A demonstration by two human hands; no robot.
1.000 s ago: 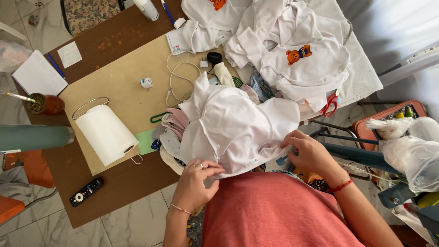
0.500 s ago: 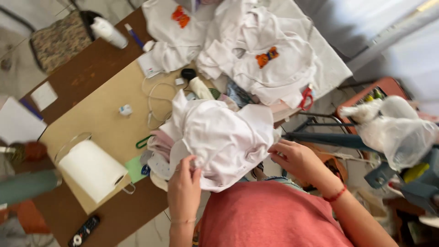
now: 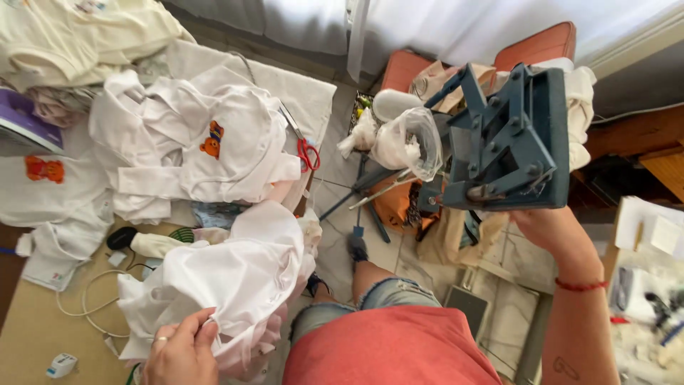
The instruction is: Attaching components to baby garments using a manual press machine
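Cluttered tabletop (image 3: 43,328), garments heaped | your left hand (image 3: 182,353) pinches white garment (image 3: 235,278) at its near edge, keeping the pile steady | your right hand (image 3: 548,228) closed under blue heat press (image 3: 509,142), holding it beside the tabletop | red scissors (image 3: 308,153) on cloth behind

right hand (image 3: 545,224) left the garment (image 3: 242,278) (now at press (image 3: 509,139)).
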